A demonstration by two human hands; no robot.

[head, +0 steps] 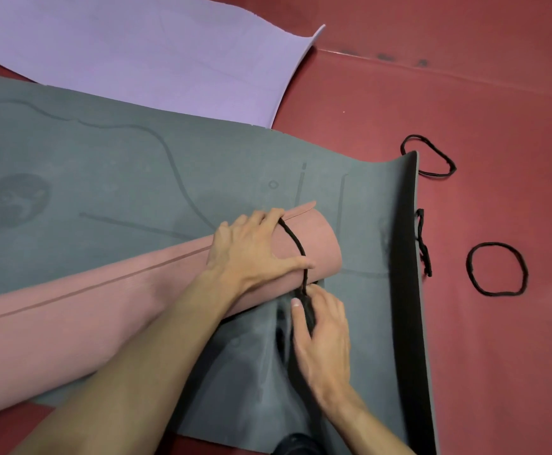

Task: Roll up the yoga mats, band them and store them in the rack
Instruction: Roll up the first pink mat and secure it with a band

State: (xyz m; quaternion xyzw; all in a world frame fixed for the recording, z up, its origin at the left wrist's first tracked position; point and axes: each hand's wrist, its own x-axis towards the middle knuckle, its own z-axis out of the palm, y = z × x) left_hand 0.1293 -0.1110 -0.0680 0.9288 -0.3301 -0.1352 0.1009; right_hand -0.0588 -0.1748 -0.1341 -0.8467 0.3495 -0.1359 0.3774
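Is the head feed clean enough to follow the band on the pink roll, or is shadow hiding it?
Head view: black band reads clearly against the pink rolled mat; at the right hand it merges into shadow on the grey mat; wide-angle bowing curves the purple mat edge.

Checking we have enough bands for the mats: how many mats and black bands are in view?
Mats: 3 (pink mat, grey mat, purple mat)
Black bands: 4 (stretched band on the pink mat, upper band, middle band, lower band)
Total: 7
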